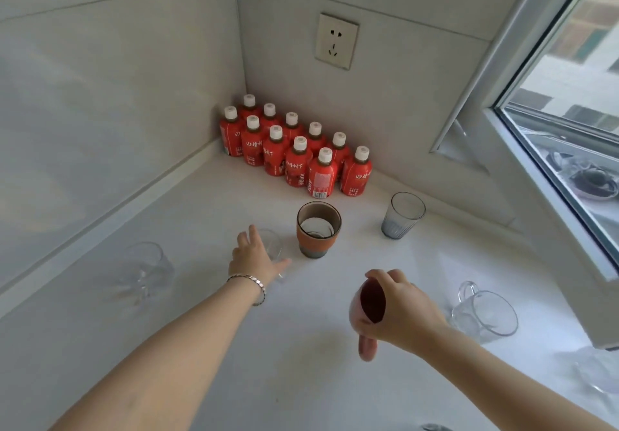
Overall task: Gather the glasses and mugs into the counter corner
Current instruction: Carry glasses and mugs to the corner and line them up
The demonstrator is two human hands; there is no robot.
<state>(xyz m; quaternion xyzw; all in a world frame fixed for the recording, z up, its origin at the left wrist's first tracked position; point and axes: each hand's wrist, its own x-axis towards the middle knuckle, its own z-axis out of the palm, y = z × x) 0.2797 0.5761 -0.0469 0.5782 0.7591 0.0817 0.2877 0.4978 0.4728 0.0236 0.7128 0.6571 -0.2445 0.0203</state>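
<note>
A pink mug [366,306] is held tilted above the table's near middle in the right hand [402,313], whose grip is closed around its rim and side, while the left hand [254,256] is stretched forward, fingers spread open, touching a clear glass [273,246] just beside an orange-sleeved cup [318,229]. Three clear glasses, one clear mug [485,313], one grey tumbler [402,216] and twelve red bottles [294,152] are counted. The bottles are packed into the far corner of the white table [201,296], under grey tiled walls, a socket [336,41] and a window [562,95].
</note>
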